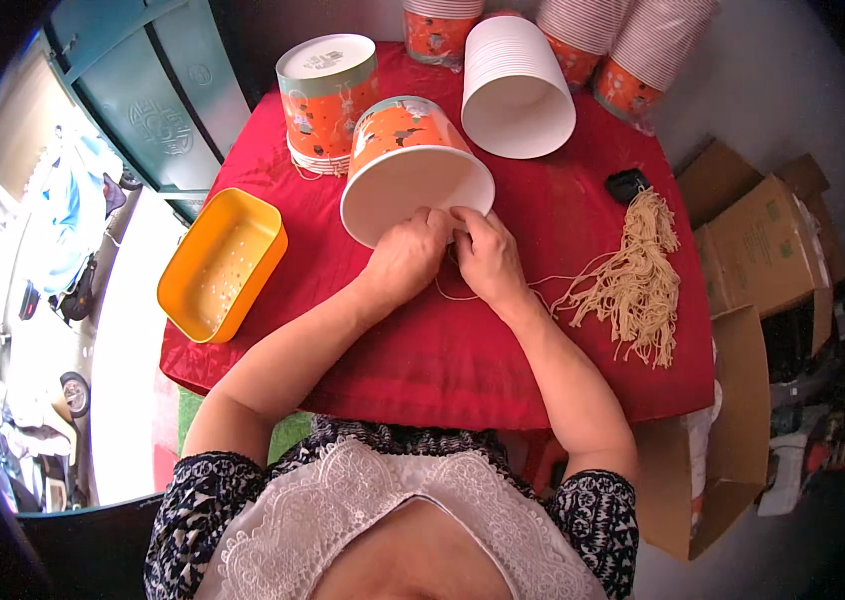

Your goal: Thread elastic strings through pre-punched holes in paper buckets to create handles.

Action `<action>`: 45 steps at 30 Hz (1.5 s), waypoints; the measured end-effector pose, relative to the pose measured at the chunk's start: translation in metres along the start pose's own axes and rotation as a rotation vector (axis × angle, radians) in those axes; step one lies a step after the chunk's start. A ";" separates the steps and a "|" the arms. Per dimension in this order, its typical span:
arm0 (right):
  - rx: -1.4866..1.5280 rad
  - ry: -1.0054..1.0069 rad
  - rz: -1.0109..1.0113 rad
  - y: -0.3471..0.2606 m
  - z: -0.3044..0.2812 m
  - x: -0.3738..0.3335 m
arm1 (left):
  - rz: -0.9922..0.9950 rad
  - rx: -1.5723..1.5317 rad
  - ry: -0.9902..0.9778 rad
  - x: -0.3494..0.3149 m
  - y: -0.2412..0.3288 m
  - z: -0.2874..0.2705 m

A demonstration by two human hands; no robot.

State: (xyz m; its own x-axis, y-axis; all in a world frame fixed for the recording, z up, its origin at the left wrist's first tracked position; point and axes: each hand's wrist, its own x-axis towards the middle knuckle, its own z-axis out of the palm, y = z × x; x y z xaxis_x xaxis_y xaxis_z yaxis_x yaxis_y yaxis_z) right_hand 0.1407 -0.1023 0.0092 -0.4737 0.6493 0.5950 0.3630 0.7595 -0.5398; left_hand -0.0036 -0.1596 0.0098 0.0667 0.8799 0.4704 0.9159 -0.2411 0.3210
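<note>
An orange paper bucket (411, 130) with a printed pattern lies tilted on the red-covered table, its white open mouth toward me. My left hand (409, 254) is closed at the bucket's lower right rim, fingertips pinched together. Right beside it, my right hand (489, 252) is closed too, its bent fingers at the same rim. A thin beige cord (451, 296) loops below the fingers and passes by my right wrist toward a bundle of beige cords (643, 285) on the table. The fingertips hide how the cord meets the rim.
Left of my arms sits a yellow plastic tub (265, 262) with small pale bits inside. An upside-down bucket stack (328, 105) stands behind it. Nested white buckets (518, 90) lie at the back, near more wrapped stacks (663, 45). Beyond the table's right edge are cardboard boxes (763, 245).
</note>
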 end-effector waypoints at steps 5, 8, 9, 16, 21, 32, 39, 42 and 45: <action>-0.019 -0.029 0.009 0.000 -0.001 0.000 | 0.026 -0.028 0.018 0.000 -0.002 -0.002; -0.008 -0.023 -0.004 0.002 -0.001 0.000 | 0.065 -0.020 0.052 -0.001 -0.005 -0.001; 0.008 -0.034 0.003 0.003 -0.001 0.000 | 0.065 -0.019 0.052 -0.001 -0.006 0.000; 0.069 -0.079 0.021 0.009 -0.002 0.001 | 0.075 0.016 0.046 -0.001 -0.004 -0.003; 0.057 -0.065 0.019 0.003 -0.004 0.001 | 0.037 0.006 0.028 -0.002 -0.006 -0.004; 0.105 -0.106 0.011 0.001 -0.009 -0.001 | -0.115 -0.394 0.063 -0.002 -0.012 -0.011; 0.031 -0.234 -0.071 -0.007 -0.014 -0.002 | -0.131 -0.322 0.111 -0.002 -0.019 -0.006; 0.003 -0.230 -0.103 -0.008 -0.014 -0.002 | -0.166 -0.312 0.121 0.001 -0.019 -0.006; -0.029 -0.246 -0.102 -0.004 -0.014 -0.003 | -0.066 -0.275 0.154 0.004 -0.021 -0.012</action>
State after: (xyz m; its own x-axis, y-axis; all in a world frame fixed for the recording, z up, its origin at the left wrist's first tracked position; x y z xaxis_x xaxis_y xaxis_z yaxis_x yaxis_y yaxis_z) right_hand 0.1514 -0.1065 0.0180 -0.6889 0.5425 0.4807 0.3242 0.8238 -0.4651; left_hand -0.0270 -0.1556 0.0149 -0.0696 0.8300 0.5534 0.7733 -0.3055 0.5555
